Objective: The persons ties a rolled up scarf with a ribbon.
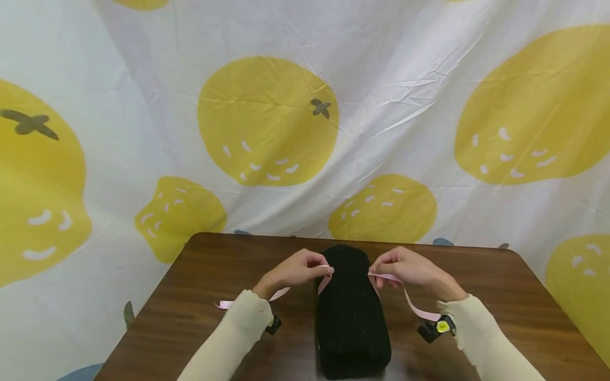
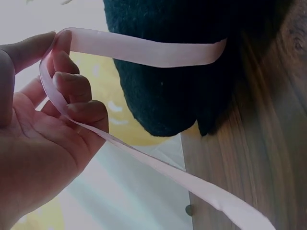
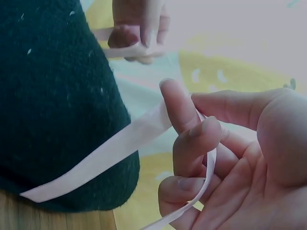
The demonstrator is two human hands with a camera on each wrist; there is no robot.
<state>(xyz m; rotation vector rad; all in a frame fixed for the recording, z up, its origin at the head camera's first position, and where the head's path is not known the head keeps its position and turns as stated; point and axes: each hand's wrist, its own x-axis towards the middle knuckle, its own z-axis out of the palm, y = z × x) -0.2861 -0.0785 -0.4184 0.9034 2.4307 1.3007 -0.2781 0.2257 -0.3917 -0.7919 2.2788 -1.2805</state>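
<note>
A long black fuzzy block [image 1: 352,317] with rounded ends lies lengthwise on the table. A pink ribbon [image 2: 148,51] runs up both of its sides from underneath, near the far end. On the block's left, my left hand [image 1: 301,269] pinches one length between thumb and forefinger, and its tail hangs down past the wrist. At the right side my right hand [image 1: 407,269] pinches the other ribbon length [image 3: 120,143], whose tail drops toward the right wrist. Both hands are slightly above the block and apart from each other. The ribbon's part beneath the block is hidden.
The brown wooden table [image 1: 200,275] carries the block. Behind it hangs a white cloth [image 1: 381,121] printed with yellow lemons. A dark wrist device [image 1: 431,330] sits at the right cuff, close to the ribbon's tail.
</note>
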